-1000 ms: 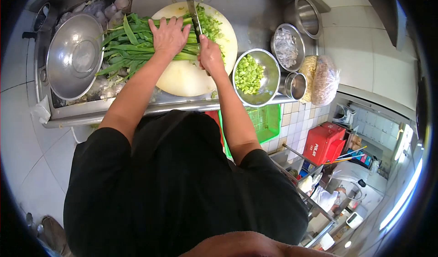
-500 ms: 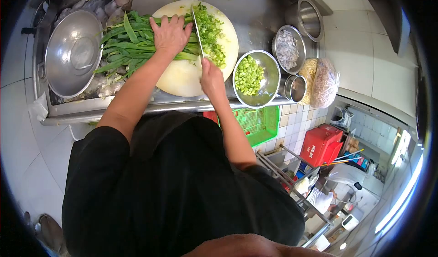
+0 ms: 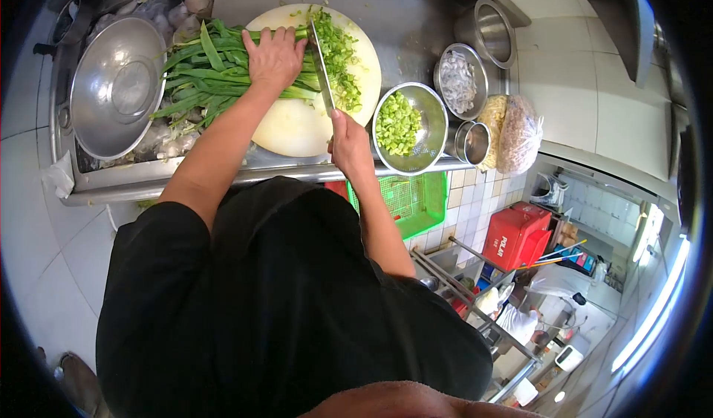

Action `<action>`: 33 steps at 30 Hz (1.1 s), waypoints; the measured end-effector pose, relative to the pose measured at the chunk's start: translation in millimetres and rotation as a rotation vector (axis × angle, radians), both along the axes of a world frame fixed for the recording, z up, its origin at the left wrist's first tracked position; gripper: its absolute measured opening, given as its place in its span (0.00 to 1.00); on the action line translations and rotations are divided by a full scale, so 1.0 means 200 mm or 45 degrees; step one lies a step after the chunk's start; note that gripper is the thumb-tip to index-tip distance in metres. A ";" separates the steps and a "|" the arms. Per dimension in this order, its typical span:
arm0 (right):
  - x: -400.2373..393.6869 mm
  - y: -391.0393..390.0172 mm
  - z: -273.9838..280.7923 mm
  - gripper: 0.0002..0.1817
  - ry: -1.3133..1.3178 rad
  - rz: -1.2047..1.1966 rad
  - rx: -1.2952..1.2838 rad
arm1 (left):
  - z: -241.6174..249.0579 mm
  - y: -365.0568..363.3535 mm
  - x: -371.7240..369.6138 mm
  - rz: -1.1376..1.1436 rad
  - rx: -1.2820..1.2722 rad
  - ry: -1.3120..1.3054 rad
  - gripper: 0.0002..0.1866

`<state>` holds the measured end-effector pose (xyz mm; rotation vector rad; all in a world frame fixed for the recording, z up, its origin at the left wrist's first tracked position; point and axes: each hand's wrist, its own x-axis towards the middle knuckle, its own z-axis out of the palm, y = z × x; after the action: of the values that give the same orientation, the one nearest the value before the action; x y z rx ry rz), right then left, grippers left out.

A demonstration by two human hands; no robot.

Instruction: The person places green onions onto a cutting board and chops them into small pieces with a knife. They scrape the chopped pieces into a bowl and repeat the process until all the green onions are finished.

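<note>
My left hand [image 3: 275, 60] holds down a bunch of long leafy green onions [image 3: 212, 73], its fingers spread over the stalks. They lie on a round white cutting board [image 3: 293, 132], leaves hanging past its left edge. My right hand [image 3: 351, 149] is wrapped round the handle of a kitchen knife [image 3: 322, 69]. The blade stands close to the right of my left fingertips, at the cut ends. Chopped greens [image 3: 340, 61] are strewn over the board's right side. Beside the board, a metal colander [image 3: 433, 142] contains pale green chopped pieces [image 3: 398, 123].
A big metal bowl [image 3: 93, 113] rests over the sink at left. To the right are a bowl of greyish pieces [image 3: 457, 82], another metal bowl [image 3: 495, 33], small metal containers [image 3: 473, 142] and filled plastic bags [image 3: 518, 136]. A green crate [image 3: 416, 203] sits below the counter edge.
The knife and my right hand have shifted slightly down and lean a little more. My left hand keeps its place on the green onions. The view has moved slightly.
</note>
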<state>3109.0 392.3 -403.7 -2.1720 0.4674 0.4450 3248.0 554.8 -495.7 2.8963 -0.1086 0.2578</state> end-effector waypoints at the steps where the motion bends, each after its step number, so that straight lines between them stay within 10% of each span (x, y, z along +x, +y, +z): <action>1: -0.03 -0.01 -0.06 0.29 -0.041 0.004 -0.001 | 0.00 0.00 0.00 -0.005 -0.004 -0.005 0.23; 8: 0.47 0.09 -0.43 0.31 -0.484 0.234 -0.158 | 0.01 0.00 -0.01 -0.001 0.015 0.050 0.22; 11: 0.53 0.09 -0.14 0.31 -0.039 0.038 0.190 | -0.02 0.01 0.00 0.004 -0.030 -0.029 0.22; 21: -0.05 0.00 -0.05 0.29 -0.024 -0.012 0.040 | -0.06 0.00 0.00 0.015 -0.044 -0.095 0.19; 28: 0.47 0.09 -0.40 0.30 -0.298 0.185 -0.084 | -0.03 -0.01 -0.01 0.020 -0.017 -0.029 0.19; 33: 0.50 0.10 -0.08 0.31 -0.115 0.051 0.190 | -0.05 0.01 -0.03 -0.002 -0.061 -0.094 0.19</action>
<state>3210.0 412.9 -419.5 -2.0502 0.3308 0.3896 3242.3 557.2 -506.0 2.8394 -0.1158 0.3616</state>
